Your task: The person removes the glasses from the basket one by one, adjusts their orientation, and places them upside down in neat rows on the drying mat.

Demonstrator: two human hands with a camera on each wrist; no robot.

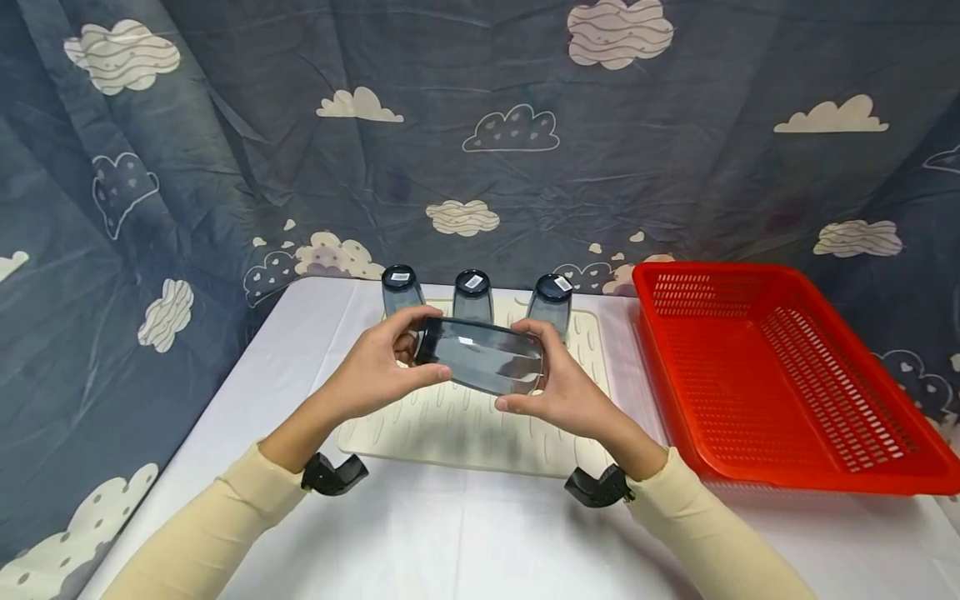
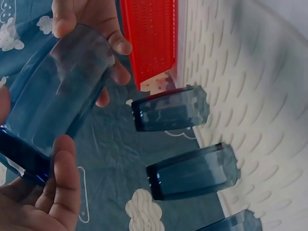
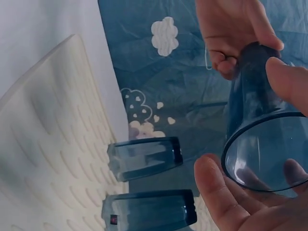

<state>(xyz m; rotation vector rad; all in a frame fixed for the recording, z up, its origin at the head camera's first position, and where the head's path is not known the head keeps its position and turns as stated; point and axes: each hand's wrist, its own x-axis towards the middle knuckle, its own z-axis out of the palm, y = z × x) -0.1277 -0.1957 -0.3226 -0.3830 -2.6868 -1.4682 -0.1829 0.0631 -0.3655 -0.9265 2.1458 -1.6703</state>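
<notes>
A blue-grey drinking glass (image 1: 480,357) lies sideways in the air above the cream mat (image 1: 465,433), held between both hands. My left hand (image 1: 386,362) grips its thick base end, thumb along the near side. Around the rim end, my right hand (image 1: 558,379) holds with thumb and fingers; the right wrist view looks into the open mouth of the glass (image 3: 267,151). Behind it, three matching glasses stand upside down in a row at the mat's far edge: a left one (image 1: 401,292), a middle one (image 1: 472,296) and a right one (image 1: 551,304), each with a white label on its base.
A red perforated plastic basket (image 1: 795,375) sits on the right of the white-covered table (image 1: 405,533). A dark blue cloth with cloud prints (image 1: 525,192) hangs behind and on the sides. Black wrist cameras (image 1: 600,486) are strapped under the cream sleeves.
</notes>
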